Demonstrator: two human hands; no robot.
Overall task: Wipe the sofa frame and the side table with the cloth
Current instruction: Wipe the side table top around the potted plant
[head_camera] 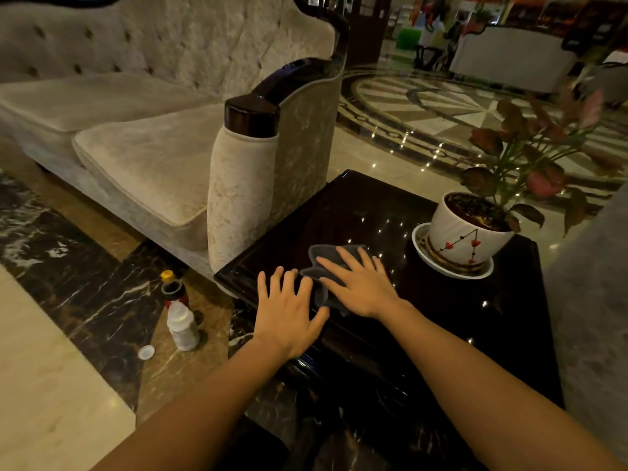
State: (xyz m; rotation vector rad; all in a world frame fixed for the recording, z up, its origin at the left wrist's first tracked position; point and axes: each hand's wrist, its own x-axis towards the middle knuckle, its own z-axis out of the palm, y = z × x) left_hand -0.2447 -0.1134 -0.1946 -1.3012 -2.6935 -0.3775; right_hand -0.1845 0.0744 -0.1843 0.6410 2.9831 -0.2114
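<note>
1. At the lower left of the frame we see a pale marble floor (51, 385) crossed by a dark veined band, and on it, just left of centre, a white plastic bottle (182, 326) standing upright beside a dark red bottle with a yellow cap (174, 289); a small white loose cap (146, 352) lies on the floor just in front of them.
2. Filling the upper left is a cream tufted velvet sofa (142, 158); its glossy dark wooden frame (268, 96) runs along the top of the armrest and up the edge of the backrest, catching faint highlights.
3. Our left hand (289, 317) lies flat on the near left corner of the table, fingers spread apart and holding nothing; its fingertips sit at the left edge of the cloth.
4. The dark grey soft cloth (323, 270) lies rumpled and partly folded at centre frame on the tabletop, one flap showing above our fingers and another bunched between our two hands.
5. Our right hand (360, 287) presses palm-down on the cloth, fingers splayed and flat, not curled around it.
6. The square, glossy, dark wooden side table (339, 212) stands just beside the sofa's armrest, its polished top mirroring small points of ceiling light.
7. At the right, a white ceramic plant pot with red heart marks (465, 239) sits in a white saucer (441, 266) on the table's far right part, well apart from the cloth, holding a plant with reddish-pink leaves (530, 154).
</note>
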